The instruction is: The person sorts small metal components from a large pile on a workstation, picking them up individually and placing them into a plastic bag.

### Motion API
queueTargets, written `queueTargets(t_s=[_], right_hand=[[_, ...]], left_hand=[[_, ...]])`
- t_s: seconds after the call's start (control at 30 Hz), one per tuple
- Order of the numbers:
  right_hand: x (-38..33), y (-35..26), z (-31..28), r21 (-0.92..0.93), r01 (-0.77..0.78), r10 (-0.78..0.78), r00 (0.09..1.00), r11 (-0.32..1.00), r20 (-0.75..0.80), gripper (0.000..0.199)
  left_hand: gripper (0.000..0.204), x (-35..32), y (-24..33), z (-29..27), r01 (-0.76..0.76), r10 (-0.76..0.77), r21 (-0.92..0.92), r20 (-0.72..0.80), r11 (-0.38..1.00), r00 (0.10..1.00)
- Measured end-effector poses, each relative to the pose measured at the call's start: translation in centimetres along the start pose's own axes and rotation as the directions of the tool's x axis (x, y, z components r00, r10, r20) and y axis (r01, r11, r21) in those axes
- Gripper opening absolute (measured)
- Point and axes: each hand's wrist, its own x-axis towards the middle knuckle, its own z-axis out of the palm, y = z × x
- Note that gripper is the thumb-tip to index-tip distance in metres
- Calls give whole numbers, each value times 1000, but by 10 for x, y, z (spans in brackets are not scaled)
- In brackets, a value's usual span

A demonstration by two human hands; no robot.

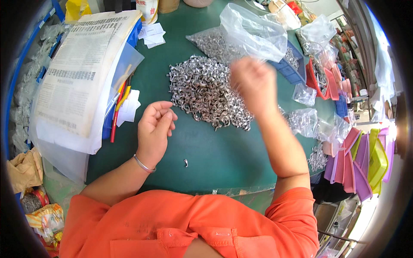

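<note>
A heap of small curved silver metal parts [206,88], hook-like in shape, lies on the green tabletop [202,146]. Beside the heap's left edge is my left hand [157,129], its fingers curled and thumb near the fingertips. Whatever it may hold is hidden. My right hand [254,84], smeared by motion, hovers over the heap's right side; its fingers cannot be read. One single metal part [186,163] sits apart, close to the table's near edge. Behind the heap, a clear plastic bag [254,32] spills over more of the same grey parts [213,43].
To the left, printed sheets [77,73] lean on a blue tray, with red and yellow pens [120,103] alongside. A blue bin [288,69], a red basket [318,77] and small clear bags [303,120] stand right. Pink, purple and green trays [363,161] hang at far right.
</note>
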Motion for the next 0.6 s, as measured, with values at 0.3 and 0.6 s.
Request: queueTargets(t_s=[0.3,0.6], right_hand=[[171,43,-107,-666,66,-291,928,743,-231,41],[-45,-1,11,-399,476,-260,835,784,486,14]], left_hand=[[33,-5,25,4,-353,27,527,528,773,849],[19,-18,-1,-10,-596,105,496,707,631,700]])
